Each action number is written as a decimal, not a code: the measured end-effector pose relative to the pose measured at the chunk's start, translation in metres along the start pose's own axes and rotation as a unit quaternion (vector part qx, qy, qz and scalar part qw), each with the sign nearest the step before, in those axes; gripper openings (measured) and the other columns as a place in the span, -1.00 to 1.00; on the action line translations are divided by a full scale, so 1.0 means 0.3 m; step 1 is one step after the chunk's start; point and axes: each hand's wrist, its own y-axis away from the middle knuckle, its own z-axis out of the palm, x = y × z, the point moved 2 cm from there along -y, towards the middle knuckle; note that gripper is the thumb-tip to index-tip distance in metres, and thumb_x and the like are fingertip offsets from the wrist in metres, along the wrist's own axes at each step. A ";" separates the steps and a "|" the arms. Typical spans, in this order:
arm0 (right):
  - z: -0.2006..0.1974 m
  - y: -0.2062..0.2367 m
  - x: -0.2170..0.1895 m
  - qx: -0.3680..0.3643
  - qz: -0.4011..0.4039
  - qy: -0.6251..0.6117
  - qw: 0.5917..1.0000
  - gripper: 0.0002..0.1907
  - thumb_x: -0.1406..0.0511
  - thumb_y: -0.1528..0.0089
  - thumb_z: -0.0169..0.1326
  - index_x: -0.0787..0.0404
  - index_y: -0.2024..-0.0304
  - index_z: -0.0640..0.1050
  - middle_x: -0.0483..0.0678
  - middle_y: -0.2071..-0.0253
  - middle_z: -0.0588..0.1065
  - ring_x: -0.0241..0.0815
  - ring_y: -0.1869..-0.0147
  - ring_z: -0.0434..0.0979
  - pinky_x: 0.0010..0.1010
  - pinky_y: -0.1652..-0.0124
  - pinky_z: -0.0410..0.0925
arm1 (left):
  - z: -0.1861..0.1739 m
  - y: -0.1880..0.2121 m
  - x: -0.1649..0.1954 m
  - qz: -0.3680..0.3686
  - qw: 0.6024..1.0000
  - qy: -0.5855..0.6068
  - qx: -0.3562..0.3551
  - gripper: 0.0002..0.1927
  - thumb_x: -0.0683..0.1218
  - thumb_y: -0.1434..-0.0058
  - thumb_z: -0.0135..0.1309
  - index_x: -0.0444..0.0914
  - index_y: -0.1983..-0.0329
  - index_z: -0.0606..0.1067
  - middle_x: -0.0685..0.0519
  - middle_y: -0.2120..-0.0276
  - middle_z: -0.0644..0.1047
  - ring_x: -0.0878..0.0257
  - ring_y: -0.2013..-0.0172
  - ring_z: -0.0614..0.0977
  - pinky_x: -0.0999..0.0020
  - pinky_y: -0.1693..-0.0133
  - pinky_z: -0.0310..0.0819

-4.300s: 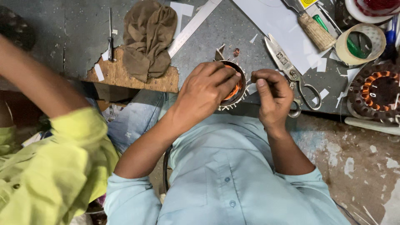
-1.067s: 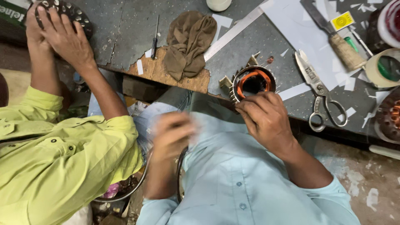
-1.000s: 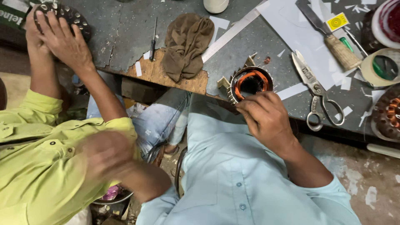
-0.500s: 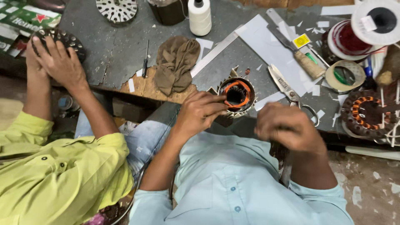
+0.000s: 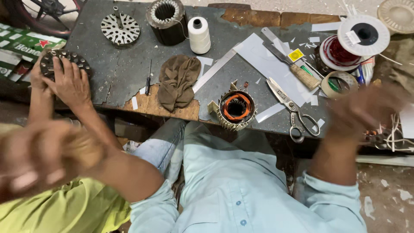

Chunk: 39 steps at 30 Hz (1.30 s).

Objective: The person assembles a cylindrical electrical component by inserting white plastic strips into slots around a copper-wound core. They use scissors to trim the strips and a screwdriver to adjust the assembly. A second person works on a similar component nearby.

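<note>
While the stator [image 5: 236, 108] sits at the desk [image 5: 129, 73] edge, both hands, left [image 5: 47, 155] and right [image 5: 366, 108], hang wide apart, too blurry to tell their grip.

Open bench around stator [image 5: 235, 109] — scissors [image 5: 293, 110] close right, seemingly clear left.

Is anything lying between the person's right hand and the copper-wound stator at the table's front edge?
Yes: the scissors lie on the table between the blurred right hand and the stator, with paper scraps around them. The left hand is blurred, off the table.
</note>
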 end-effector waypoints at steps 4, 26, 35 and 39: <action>0.010 -0.146 0.401 -0.122 0.282 0.383 0.871 -0.63 0.43 -0.27 0.12 0.22 -0.14 0.55 0.03 -0.20 0.51 -0.17 -0.17 0.55 -0.30 -0.13 0.47 | 0.216 -0.004 -0.189 -0.186 0.959 -0.200 -0.076 -0.81 -0.26 -0.27 0.25 -0.34 0.05 0.64 -0.05 0.16 0.69 0.25 0.18 0.74 0.41 0.10 0.63; 0.112 -0.221 0.326 -0.086 0.522 0.297 0.795 -0.74 0.38 -0.20 0.19 0.31 0.06 0.66 -0.06 0.26 0.67 -0.34 0.25 0.60 -0.46 0.19 0.47 | 0.515 0.358 -0.607 -0.274 0.816 -0.471 -0.195 -0.84 -0.07 -0.19 0.24 -0.25 0.24 0.63 -0.06 0.27 0.59 -0.03 0.19 0.56 0.08 0.07 0.39; 0.135 -0.244 0.274 -0.073 0.544 0.183 0.816 -0.87 0.39 -0.27 0.13 0.38 0.19 0.58 -0.04 0.38 0.56 -0.25 0.33 0.53 -0.40 0.25 0.44 | 0.521 0.348 -0.610 -0.281 0.814 -0.467 -0.201 -0.91 -0.10 -0.18 0.23 -0.19 0.30 0.66 0.00 0.31 0.61 0.01 0.21 0.59 0.12 0.06 0.43; 0.102 -0.313 0.089 -0.106 0.478 0.230 0.841 -0.89 0.38 -0.21 0.15 0.34 0.25 0.59 -0.02 0.37 0.55 -0.24 0.30 0.56 -0.38 0.26 0.49 | 0.506 0.339 -0.611 -0.291 0.827 -0.442 -0.187 -0.89 -0.08 -0.18 0.25 -0.20 0.30 0.68 -0.04 0.32 0.62 -0.01 0.22 0.61 0.11 0.09 0.48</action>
